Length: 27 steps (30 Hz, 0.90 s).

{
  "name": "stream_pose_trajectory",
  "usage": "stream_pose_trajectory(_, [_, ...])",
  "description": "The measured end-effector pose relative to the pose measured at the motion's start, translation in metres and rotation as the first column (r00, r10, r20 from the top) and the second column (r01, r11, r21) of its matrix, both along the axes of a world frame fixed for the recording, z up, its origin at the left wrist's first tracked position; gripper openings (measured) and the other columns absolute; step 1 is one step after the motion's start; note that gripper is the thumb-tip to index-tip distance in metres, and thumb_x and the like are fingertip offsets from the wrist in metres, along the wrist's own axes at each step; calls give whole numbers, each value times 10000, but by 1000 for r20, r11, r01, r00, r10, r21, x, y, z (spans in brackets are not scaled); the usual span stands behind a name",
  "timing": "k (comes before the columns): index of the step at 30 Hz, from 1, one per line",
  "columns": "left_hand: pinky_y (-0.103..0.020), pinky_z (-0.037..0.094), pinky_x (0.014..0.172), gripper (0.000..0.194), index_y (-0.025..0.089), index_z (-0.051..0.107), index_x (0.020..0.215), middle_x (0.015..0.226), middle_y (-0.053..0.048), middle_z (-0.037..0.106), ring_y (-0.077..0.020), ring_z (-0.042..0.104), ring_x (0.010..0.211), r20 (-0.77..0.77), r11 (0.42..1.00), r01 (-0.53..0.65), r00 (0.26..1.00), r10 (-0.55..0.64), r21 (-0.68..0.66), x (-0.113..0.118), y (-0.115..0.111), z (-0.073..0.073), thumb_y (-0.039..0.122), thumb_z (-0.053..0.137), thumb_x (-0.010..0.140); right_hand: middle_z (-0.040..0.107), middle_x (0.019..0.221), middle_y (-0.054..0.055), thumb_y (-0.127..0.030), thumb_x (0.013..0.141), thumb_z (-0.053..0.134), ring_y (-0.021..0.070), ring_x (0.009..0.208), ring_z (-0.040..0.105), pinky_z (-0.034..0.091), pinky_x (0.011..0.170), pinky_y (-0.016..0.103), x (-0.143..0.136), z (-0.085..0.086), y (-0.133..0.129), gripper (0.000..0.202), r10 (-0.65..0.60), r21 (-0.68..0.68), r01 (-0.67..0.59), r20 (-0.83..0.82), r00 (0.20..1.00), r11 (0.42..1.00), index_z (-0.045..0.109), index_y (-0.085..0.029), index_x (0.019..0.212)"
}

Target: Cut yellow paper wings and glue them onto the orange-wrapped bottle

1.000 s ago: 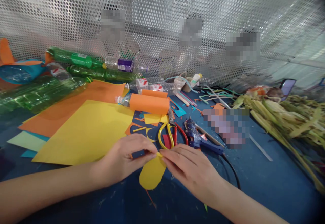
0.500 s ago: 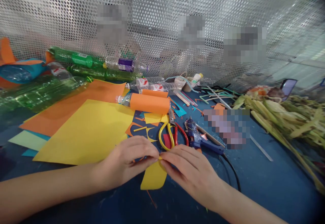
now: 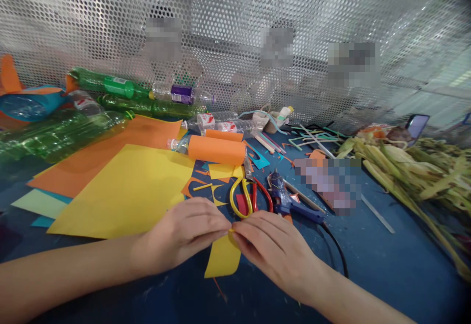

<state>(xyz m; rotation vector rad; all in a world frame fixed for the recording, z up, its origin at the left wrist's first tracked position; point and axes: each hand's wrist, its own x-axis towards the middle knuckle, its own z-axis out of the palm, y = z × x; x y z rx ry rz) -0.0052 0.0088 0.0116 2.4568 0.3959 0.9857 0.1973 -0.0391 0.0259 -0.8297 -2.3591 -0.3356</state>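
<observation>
A small yellow paper piece (image 3: 222, 258) hangs between my hands, its upper edge pinched and its lower end curving down over the blue table. My left hand (image 3: 187, 231) closes on the upper edge from the left, fingers pressed together. From the right, my right hand (image 3: 275, 250) pinches the same edge, with its fingertips close to those of the left. The fingers hide the fold or edge they hold. Just beyond the hands lie scissors (image 3: 241, 196) with one yellow and one red handle. A blue glue gun (image 3: 283, 196) rests to their right.
A large yellow sheet (image 3: 128, 191) overlaps an orange sheet (image 3: 91, 160) on the left. An orange-wrapped bottle (image 3: 217, 149) lies behind the scissors among paper scraps. Green bottles (image 3: 66, 133) lie at the far left, corn husks (image 3: 397, 172) at the right. A perforated metal screen (image 3: 228, 10) stands behind.
The lower end of the yellow paper piece has dipped slightly toward me. Both hands keep their pinch in nearly the same spot.
</observation>
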Motion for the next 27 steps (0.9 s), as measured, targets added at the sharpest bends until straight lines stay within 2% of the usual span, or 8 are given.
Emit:
stream_pose_trajectory(4, [-267, 498, 720, 209, 159, 597, 1003, 828, -60, 664, -142, 608, 784, 19, 1000, -12, 1000, 11, 29, -1, 2, 2, 62, 517, 837, 704, 816, 44, -121, 866, 520, 148, 764, 647, 553, 735, 297, 4, -2, 2, 118, -6, -44, 6, 0, 1000, 999, 588, -117, 963])
stream_pose_trajectory(9, [-259, 507, 723, 190, 171, 618, 960, 820, -44, 677, -133, 609, 771, 91, 995, -101, 991, 102, -14, 2, 6, -1, 66, 551, 815, 687, 874, 45, -138, 869, 523, 141, 799, 625, 534, 770, 299, 8, -5, 8, 149, -45, -204, 28, -79, 996, 979, 582, -135, 1006])
stream_pose_trajectory(11, [-257, 512, 721, 160, 181, 633, 923, 816, -34, 679, -133, 614, 773, 85, 981, -155, 982, 166, -118, 4, 7, -5, 92, 560, 811, 680, 846, 38, -159, 875, 510, 136, 778, 625, 535, 739, 290, 8, -6, 10, 132, -80, -272, 42, -128, 989, 961, 594, -153, 977])
stream_pose_trajectory(13, [-255, 523, 722, 126, 185, 641, 888, 821, -27, 680, -132, 624, 769, 76, 937, -193, 972, 224, -292, 6, 7, -9, 123, 574, 802, 675, 821, 34, -177, 879, 496, 134, 760, 629, 534, 710, 281, 7, -6, 11, 128, -117, -323, 60, -159, 980, 945, 603, -167, 949])
stream_pose_trajectory(16, [-254, 542, 711, 106, 164, 636, 863, 824, -27, 680, -127, 638, 746, 103, 824, -156, 963, 250, -544, 8, 8, -15, 142, 606, 763, 666, 796, 25, -177, 869, 496, 128, 737, 630, 527, 678, 260, 7, -6, 13, 127, -158, -366, 84, -180, 971, 927, 610, -178, 927])
stream_pose_trajectory(18, [-259, 548, 700, 130, 153, 633, 855, 808, -25, 678, -125, 642, 725, 132, 772, -107, 962, 241, -627, 9, 10, -18, 145, 638, 726, 660, 781, 20, -178, 858, 508, 126, 721, 623, 520, 660, 250, 6, -5, 13, 118, -174, -380, 91, -188, 967, 920, 615, -185, 908])
stream_pose_trajectory(22, [-229, 537, 663, 67, 157, 640, 800, 769, -18, 677, -113, 633, 694, 123, 731, -102, 961, 248, -674, 10, 11, -19, 175, 637, 735, 648, 744, 23, -165, 853, 505, 133, 694, 607, 509, 638, 254, 5, -6, 14, 117, -154, -396, 62, -205, 967, 916, 619, -185, 875])
stream_pose_trajectory(27, [-195, 511, 601, 47, 156, 652, 765, 723, -10, 672, -100, 608, 644, 70, 777, -146, 969, 237, -613, 11, 5, -13, 168, 606, 763, 643, 758, 31, -200, 845, 546, 135, 685, 602, 499, 626, 254, 5, -12, 12, 81, -137, -429, 30, -221, 966, 903, 613, -173, 883])
